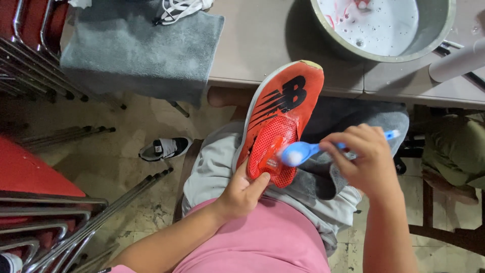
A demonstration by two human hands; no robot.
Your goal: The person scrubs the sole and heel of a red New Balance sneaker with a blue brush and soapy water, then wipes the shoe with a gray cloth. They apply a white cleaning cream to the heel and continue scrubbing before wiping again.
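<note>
My left hand [242, 191] grips the near end of an orange-red sports shoe [283, 114] with black markings, holding it on its side above my lap. My right hand [362, 159] is closed around a blue brush [302, 150] whose head, blurred, touches the shoe's perforated side near the heel. A grey towel [348, 121] lies across my lap under the shoe. The far end of the shoe reaches up to the table edge.
A round metal basin [434, 30] of soapy white water stands on the table [268, 40] ahead. A grey towel [136, 50] with a white laced shoe [179, 9] lies at the table's left. Stacked red chairs [35, 177] with metal legs fill the left; a sandalled foot [164, 148] rests on the floor.
</note>
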